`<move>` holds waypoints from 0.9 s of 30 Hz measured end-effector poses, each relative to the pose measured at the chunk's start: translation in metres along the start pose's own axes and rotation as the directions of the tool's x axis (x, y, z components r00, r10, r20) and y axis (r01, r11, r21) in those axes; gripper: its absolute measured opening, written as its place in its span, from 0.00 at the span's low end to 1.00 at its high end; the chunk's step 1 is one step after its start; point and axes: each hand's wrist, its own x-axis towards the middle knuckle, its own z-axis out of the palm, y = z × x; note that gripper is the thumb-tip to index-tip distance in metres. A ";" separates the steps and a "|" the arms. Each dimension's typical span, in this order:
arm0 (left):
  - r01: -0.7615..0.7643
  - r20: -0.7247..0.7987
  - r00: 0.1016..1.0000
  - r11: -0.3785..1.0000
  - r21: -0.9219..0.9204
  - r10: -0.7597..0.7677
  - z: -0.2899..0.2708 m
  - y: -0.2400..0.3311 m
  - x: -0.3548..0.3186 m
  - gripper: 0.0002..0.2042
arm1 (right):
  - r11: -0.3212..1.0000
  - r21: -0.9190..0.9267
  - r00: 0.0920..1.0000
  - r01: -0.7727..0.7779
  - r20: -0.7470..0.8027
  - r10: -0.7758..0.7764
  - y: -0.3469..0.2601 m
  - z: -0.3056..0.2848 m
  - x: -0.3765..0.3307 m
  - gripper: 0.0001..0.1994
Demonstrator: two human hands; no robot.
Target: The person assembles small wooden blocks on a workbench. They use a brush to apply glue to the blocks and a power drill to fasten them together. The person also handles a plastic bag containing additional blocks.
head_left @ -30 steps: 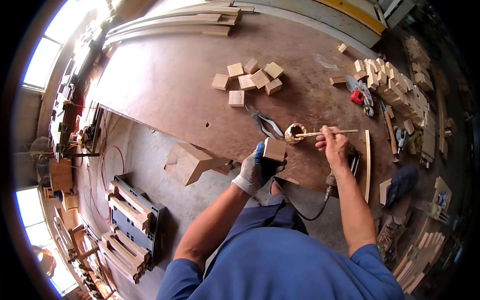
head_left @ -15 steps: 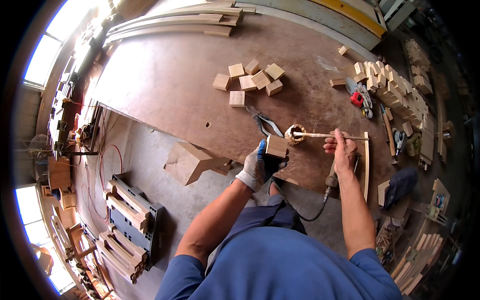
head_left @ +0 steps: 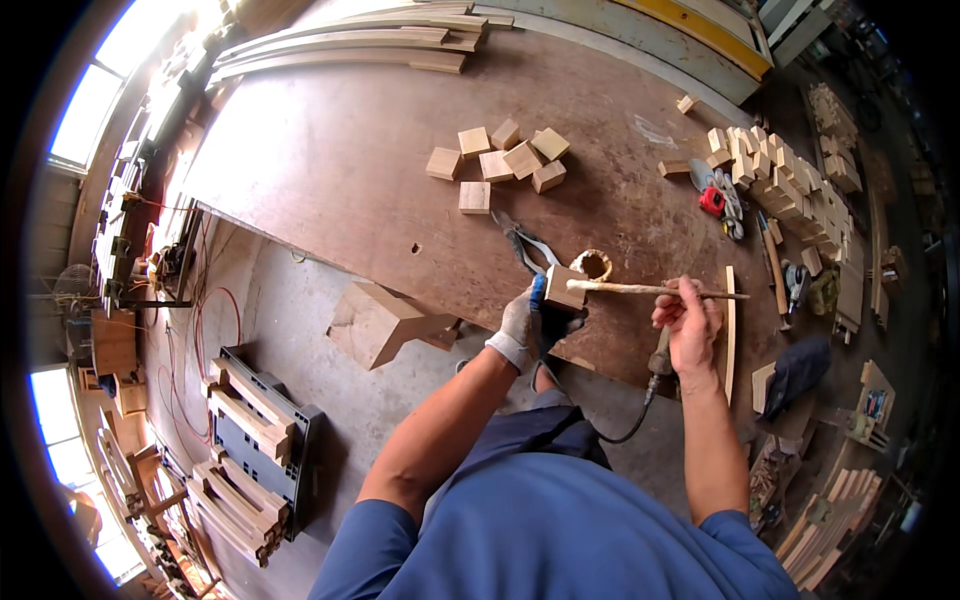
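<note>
My left hand [head_left: 519,328], in a white and blue work glove, grips a small wooden block [head_left: 562,288] at the near edge of the brown workbench [head_left: 350,180]. Bare fingers of my right hand [head_left: 692,325] pinch a thin wooden stick [head_left: 640,289], held nearly level. Its pale, coated tip meets the right side of the block. Just behind the stick stands a small round pot [head_left: 597,262] with a crusted, yellowish rim. Beside the block lies a pair of pliers [head_left: 528,245] with its handles spread. Farther back, several loose wooden blocks [head_left: 495,165] form a loose group.
Stacked wood pieces [head_left: 790,190], a red tape measure [head_left: 712,200] and a hammer [head_left: 773,260] lie at the right. A hosed tool [head_left: 660,358] rests by my right wrist. Long wood strips [head_left: 340,50] line the far left. An angled wooden piece [head_left: 375,325] stands left of my arm.
The stick's tip has come out of the pot and over to the block. My left hand has shifted slightly right with the block, which is turned a little.
</note>
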 end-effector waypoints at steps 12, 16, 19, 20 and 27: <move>0.035 0.064 0.997 0.999 0.017 -0.036 0.011 0.007 -0.017 0.30 | 0.987 -0.134 0.996 0.089 0.020 -0.087 0.003 0.027 -0.010 0.14; 0.000 0.078 0.997 1.000 0.013 -0.001 0.012 0.007 -0.020 0.29 | 0.983 -0.142 0.993 0.113 -0.006 -0.115 0.003 0.031 -0.010 0.14; -0.001 0.095 0.995 1.000 0.007 0.001 0.011 0.008 -0.021 0.29 | 0.983 -0.135 0.992 0.124 -0.012 -0.126 0.003 0.034 -0.010 0.14; 0.002 0.094 0.996 1.000 0.004 -0.003 0.009 0.008 -0.020 0.28 | 0.982 -0.139 0.992 0.126 -0.012 -0.129 0.002 0.035 -0.011 0.14; -0.062 0.072 0.996 0.997 0.044 0.059 0.014 0.013 -0.031 0.27 | 0.977 -0.173 0.990 0.127 -0.033 -0.135 0.002 0.031 -0.012 0.15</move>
